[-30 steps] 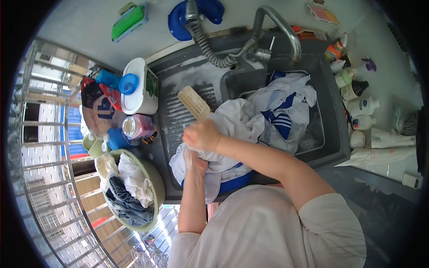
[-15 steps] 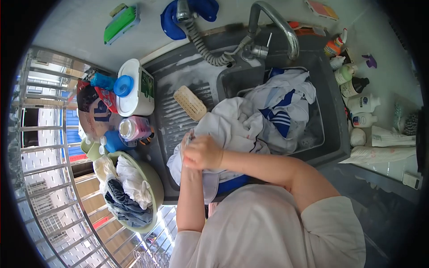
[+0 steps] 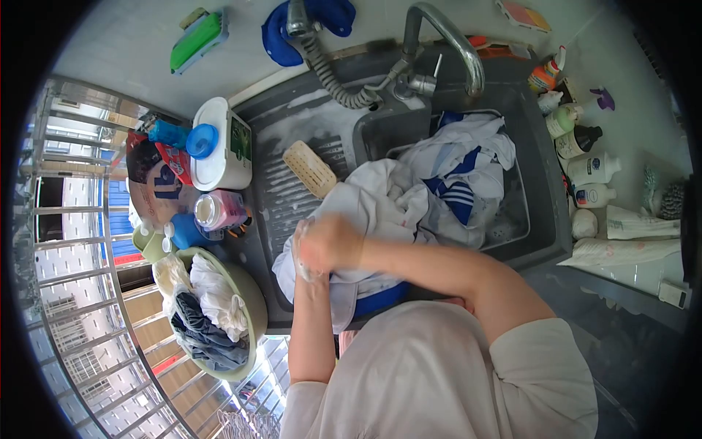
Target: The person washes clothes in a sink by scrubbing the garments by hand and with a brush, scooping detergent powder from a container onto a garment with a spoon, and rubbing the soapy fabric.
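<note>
A wet white garment (image 3: 376,190) is heaped over the ribbed washboard area of the dark grey sink (image 3: 263,146) and spills toward its basin. At its near left part, my right hand (image 3: 335,245) is closed like a fist and smeared by motion. It presses over my left hand (image 3: 303,252), which is mostly hidden beneath it and closed on a bunched, soapy part of the cloth. In the basin lies more white clothing with blue striped parts (image 3: 461,201). Just beyond my hands, a beige scrubbing brush (image 3: 311,170) rests bristle side unseen on the ribs.
A green tub (image 3: 256,322) of wet clothes stands at the left, near a white bucket (image 3: 223,143) and a pink jar (image 3: 219,210). The faucet (image 3: 475,73) arches over the basin. Several bottles (image 3: 594,169) line the right side. Window bars (image 3: 73,249) run along the left.
My right hand blurs with a small rubbing movement over my left hand, and more white foam or cloth shows at the left wrist. The other things stay in place.
</note>
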`<action>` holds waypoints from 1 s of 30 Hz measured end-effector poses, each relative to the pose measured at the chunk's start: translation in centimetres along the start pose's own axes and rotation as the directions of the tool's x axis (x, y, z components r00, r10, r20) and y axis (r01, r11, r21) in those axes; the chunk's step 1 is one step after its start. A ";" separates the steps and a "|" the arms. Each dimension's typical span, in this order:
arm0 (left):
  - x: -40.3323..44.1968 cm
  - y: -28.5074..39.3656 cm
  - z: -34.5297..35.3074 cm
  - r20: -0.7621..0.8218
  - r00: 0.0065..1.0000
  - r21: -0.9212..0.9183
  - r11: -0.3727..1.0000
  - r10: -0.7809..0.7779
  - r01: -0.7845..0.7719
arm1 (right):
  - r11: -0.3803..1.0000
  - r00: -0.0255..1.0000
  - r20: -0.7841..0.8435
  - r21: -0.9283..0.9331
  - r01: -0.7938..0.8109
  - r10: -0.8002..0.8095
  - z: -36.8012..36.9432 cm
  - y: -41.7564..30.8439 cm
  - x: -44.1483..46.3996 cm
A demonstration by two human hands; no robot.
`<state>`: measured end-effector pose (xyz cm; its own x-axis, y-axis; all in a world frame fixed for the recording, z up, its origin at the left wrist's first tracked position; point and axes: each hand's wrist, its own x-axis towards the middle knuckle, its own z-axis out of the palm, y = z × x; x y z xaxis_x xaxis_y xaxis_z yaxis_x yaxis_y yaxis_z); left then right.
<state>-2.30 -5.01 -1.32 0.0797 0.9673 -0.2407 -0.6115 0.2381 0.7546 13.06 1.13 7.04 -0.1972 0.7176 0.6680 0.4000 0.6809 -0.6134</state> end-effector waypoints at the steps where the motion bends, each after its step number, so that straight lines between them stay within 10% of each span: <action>1: 1.9 -2.9 -3.8 0.188 0.962 -0.094 0.979 0.196 -0.181 | 0.997 0.997 0.007 0.027 0.076 -0.076 -0.1 -0.6 0.2; 2: 3.0 -4.4 2.7 0.291 0.567 -0.762 0.545 0.771 -0.350 | 0.988 0.990 0.018 0.061 0.139 -0.141 -0.2 -1.5 -0.3; 3: 1.1 -1.3 5.6 0.286 0.574 -0.759 0.547 0.767 -0.352 | 0.976 0.980 0.024 0.092 0.197 -0.200 -0.1 -2.0 -0.9; 4: -0.4 2.3 8.9 0.061 0.969 -0.496 0.849 0.240 -0.179 | 0.993 0.992 0.053 0.042 0.110 -0.112 0.8 0.0 -0.6; 5: -1.4 4.7 11.4 -0.343 0.882 -0.311 0.925 -0.324 0.219 | 0.994 0.993 0.051 0.032 0.105 -0.106 0.7 0.9 0.1; 7: -1.6 4.8 11.1 -0.329 0.883 -0.279 0.928 -0.334 0.248 | 0.998 0.990 -0.132 -0.034 -0.045 0.040 0.4 1.4 0.8; 9: 0.4 0.0 1.5 0.082 0.975 -0.429 0.875 -0.208 0.222 | 0.998 0.994 -0.113 -0.066 -0.006 -0.002 -0.4 -1.2 0.4; 10: 3.8 -7.6 -7.3 0.225 0.941 -0.418 0.898 0.253 -0.141 | 0.993 0.993 -0.037 0.041 0.111 -0.109 -0.7 -2.5 0.0; 11: 0.5 -3.4 -5.2 0.219 0.941 -0.421 0.895 0.259 -0.148 | 0.966 0.976 0.031 0.158 0.207 -0.214 -0.9 -3.3 -0.4; 13: -1.1 2.1 6.6 -0.209 0.927 -0.255 0.932 -0.312 0.256 | 0.976 0.969 0.123 0.050 0.210 -0.215 -0.4 0.7 0.1; 14: -1.4 4.8 12.4 -0.250 0.899 -0.327 0.905 -0.359 0.271 | 1.000 0.995 0.098 0.020 -0.006 0.004 -0.8 1.8 0.9; 17: -0.6 4.8 11.3 -0.027 0.912 -0.467 0.812 -0.409 0.350 | 0.970 0.968 0.079 0.032 -0.243 0.240 -2.4 2.4 2.2; 19: -1.4 6.0 11.7 -0.048 0.917 -0.500 0.805 -0.395 0.321 | 0.673 0.764 0.411 0.372 -0.639 0.498 -3.3 2.4 3.0; 26: -3.3 7.2 12.1 0.000 0.991 -0.567 0.816 -0.138 0.113 | 0.950 0.936 0.277 0.161 -0.269 0.218 -6.3 1.4 -0.1; 30: -4.2 7.8 9.7 -0.040 0.995 -0.575 0.812 0.097 -0.102 | 0.932 0.862 0.443 0.135 -0.337 0.248 -7.5 0.2 -2.2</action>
<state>0.20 -6.39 11.49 -0.0113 0.9816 -0.1908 -0.9570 0.0447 0.2866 20.23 -1.40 8.65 -0.4672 0.8518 0.2370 0.3179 0.4120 -0.8539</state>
